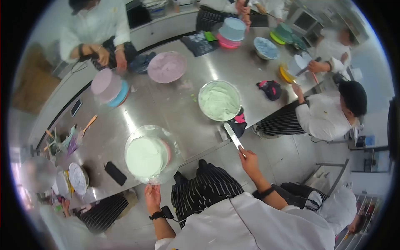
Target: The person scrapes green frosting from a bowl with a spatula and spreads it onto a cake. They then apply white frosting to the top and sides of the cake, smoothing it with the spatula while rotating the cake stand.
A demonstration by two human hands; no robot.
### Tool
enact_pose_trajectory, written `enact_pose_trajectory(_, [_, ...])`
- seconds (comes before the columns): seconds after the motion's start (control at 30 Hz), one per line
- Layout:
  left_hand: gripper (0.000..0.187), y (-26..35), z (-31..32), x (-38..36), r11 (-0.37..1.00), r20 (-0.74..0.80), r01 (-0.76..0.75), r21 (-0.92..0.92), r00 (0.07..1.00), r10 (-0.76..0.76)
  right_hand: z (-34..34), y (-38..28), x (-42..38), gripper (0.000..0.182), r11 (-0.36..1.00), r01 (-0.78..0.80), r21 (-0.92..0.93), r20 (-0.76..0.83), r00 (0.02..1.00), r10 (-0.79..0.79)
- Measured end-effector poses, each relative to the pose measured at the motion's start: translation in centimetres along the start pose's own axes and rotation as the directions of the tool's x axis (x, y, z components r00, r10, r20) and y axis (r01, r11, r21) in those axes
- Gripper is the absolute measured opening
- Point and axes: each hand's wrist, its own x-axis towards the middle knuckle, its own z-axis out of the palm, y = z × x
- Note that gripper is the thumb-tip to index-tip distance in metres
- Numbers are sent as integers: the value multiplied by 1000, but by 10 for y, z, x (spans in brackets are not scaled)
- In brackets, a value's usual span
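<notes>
A pale green frosted cake (pixel 146 157) sits on a round, clear-looking turntable (pixel 171 143) near the table's front edge. My left hand (pixel 153 196) has its fingertips closed at the turntable's near rim. My right hand (pixel 249 161) grips the handle of a metal palette knife (pixel 233 135). The blade points up and left, its tip just below a bowl of green cream (pixel 219 100). A dark and pink cloth (pixel 238 123) lies at the table edge beside that bowl, partly hidden by the blade.
On the steel table (pixel 166 110) are a black phone (pixel 115 173), a bowl of pink cream (pixel 166 67), a pink cake (pixel 106 85), a blue cake (pixel 232 29) and a dark cap-like cloth (pixel 271 89). Co-workers stand around it, one close on the right (pixel 329 110).
</notes>
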Motion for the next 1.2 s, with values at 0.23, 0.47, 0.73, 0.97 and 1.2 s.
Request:
enact_pose_trajectory(0.23, [18,5,-10,-5,999,-12,48,13,999,-48,-58,-30,-7,41,954,143,263,192,962,-197])
enact_pose_trajectory(0.47, [27,28,14,6,994,-124,-104,37,986,108,8,-198,106,40,652,667,361,476,469,-743])
enact_pose_trajectory(0.73, [26,53,8,27,991,-138,-120,66,982,128,49,-239,116,40,540,782,312,458,374,-806])
enact_pose_trajectory(0.97, [24,58,-2,36,993,-146,-72,95,986,86,57,-238,100,41,553,796,245,469,402,-786])
enact_pose_trajectory(1.2, [28,45,-15,-1,921,83,298,252,941,-327,57,-233,92,41,589,773,236,471,439,-765])
